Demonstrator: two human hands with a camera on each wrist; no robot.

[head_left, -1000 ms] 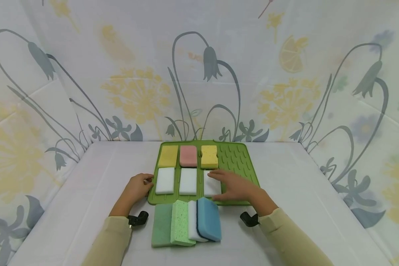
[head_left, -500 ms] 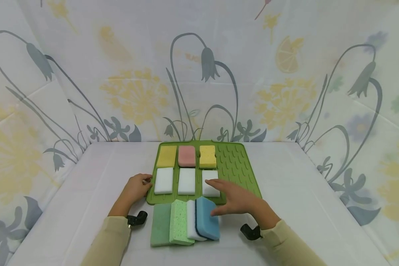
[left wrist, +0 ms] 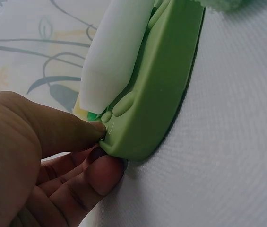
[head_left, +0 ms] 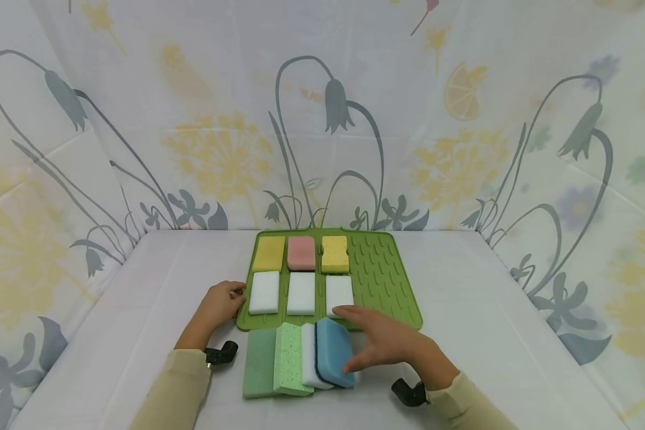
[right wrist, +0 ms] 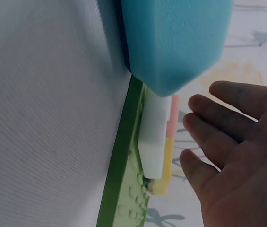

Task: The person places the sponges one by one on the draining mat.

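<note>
six sponges (head_left: 301, 294) already lie on the green mat (head_left: 383, 269); four others (head_left: 260, 363) seem left over, overlapping on the desk (head_left: 457, 286) at its six o'clock. the left hand (head_left: 220, 306) pinches the mat's nine o'clock rim; the right hand (head_left: 386, 338), empty, fingers spread, nears the blue sponge (head_left: 333, 345).

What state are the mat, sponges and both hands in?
Green mat: on the table, right side bare.
Left hand: pinching the mat's edge.
Right hand: fingers extended, gripping nothing.
Plain yellow sponge: flat on mat.
Pink sponge: flat on mat.
Notched yellow sponge: flat on mat.
Three white sponges: flat on mat.
Plain green sponge: partly overlapped.
Speckled green sponge: partly overlapped.
Fourth white sponge: partly overlapped.
Blue sponge: tilted, uppermost.
</note>
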